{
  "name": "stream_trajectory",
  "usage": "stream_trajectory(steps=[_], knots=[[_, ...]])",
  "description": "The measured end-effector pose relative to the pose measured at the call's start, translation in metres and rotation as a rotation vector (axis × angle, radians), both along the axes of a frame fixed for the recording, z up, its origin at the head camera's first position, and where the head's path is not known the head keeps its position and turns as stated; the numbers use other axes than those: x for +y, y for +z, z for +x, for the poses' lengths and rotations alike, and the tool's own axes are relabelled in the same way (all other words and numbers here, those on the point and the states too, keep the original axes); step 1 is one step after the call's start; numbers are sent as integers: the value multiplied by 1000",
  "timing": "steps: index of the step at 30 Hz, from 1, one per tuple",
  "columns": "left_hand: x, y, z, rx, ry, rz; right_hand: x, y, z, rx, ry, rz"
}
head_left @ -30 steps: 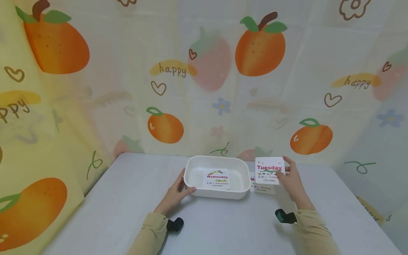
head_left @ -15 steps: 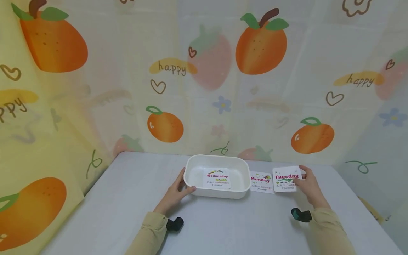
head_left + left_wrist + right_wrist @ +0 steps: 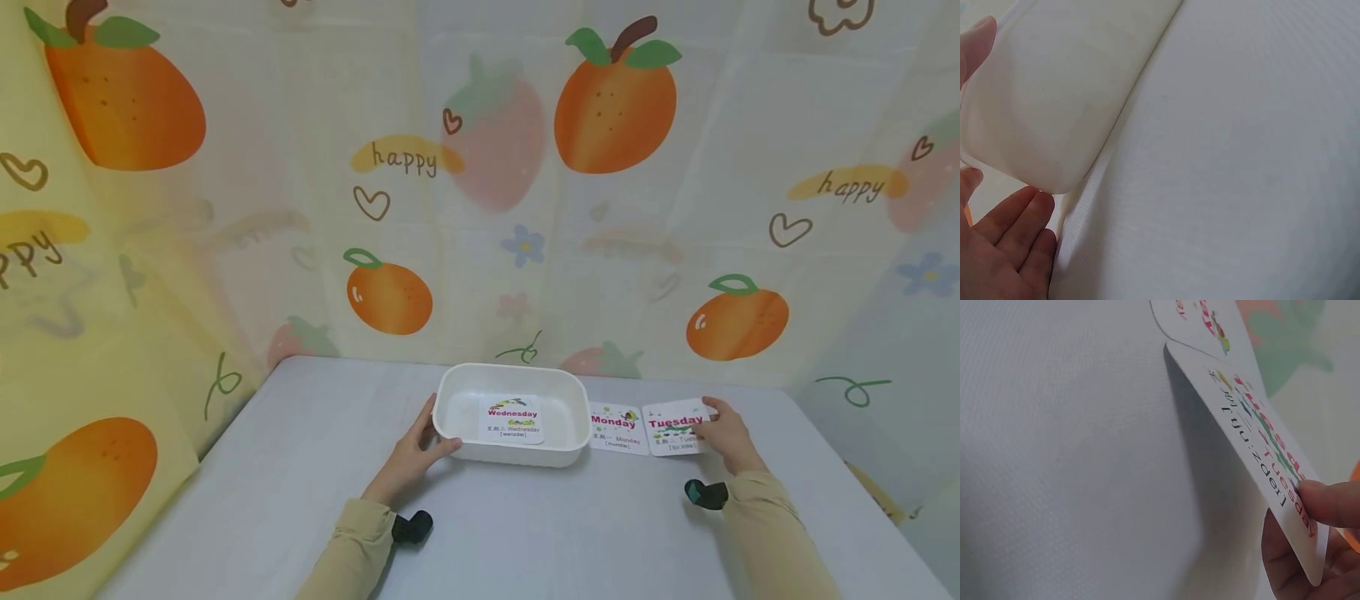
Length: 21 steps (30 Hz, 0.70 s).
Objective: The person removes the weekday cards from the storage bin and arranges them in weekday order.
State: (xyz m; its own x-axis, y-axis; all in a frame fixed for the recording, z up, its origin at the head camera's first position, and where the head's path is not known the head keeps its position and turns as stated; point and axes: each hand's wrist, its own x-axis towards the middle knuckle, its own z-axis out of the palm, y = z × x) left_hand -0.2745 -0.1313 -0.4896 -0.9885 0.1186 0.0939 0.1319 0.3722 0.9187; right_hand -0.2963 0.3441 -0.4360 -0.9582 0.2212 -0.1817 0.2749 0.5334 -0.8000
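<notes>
My right hand (image 3: 729,437) pinches the right edge of the Tuesday card (image 3: 671,429), thumb on its printed face and fingers behind. In the right wrist view that card (image 3: 1254,437) is tilted, its held end raised off the table and its far end beside the Monday card (image 3: 1210,328). The Monday card (image 3: 617,429) lies flat, just right of a white plastic tray (image 3: 558,456). Inside the tray lies the Wednesday card (image 3: 512,419). My left hand (image 3: 408,458) grips the tray's left end, with the thumb at the near rim and fingers on the side wall.
A white cloth covers the table (image 3: 525,525). Behind it hangs a curtain (image 3: 630,217) printed with oranges and strawberries, close to the tray's far side. Another fruit-printed sheet (image 3: 112,350) borders the table's left side.
My right hand has carried the Tuesday card to the right and down, from over the Monday card to beside it. The Monday card is now uncovered. My left hand and the tray stay put.
</notes>
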Motion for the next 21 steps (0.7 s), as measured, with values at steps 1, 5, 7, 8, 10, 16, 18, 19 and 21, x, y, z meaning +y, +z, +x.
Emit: stream_trajectory(steps=[1, 5, 7, 8, 10, 16, 18, 19, 21], knots=[[0, 0, 0, -2, 1, -1, 0, 0, 0, -6, -2, 6], [0, 1, 1, -8, 3, 0, 1, -1, -1, -31, 10, 39], [0, 0, 0, -9, 3, -2, 2, -1, -1, -42, 21, 60], [0, 0, 1, -11, 3, -4, 2, -2, -2, -46, 26, 71], [0, 0, 1, -12, 2, -6, 2, -1, -2, -54, 36, 88], [0, 0, 1, -3, 4, -14, 2, -1, -4, -57, 64, 158], [1, 1, 1, -1, 6, -16, 2, -2, -5, -55, 70, 178], [1, 1, 1, -1, 6, -16, 2, -2, -6, -57, 73, 189], [1, 1, 1, -4, 8, -16, 2, -3, -5, -60, 74, 201]])
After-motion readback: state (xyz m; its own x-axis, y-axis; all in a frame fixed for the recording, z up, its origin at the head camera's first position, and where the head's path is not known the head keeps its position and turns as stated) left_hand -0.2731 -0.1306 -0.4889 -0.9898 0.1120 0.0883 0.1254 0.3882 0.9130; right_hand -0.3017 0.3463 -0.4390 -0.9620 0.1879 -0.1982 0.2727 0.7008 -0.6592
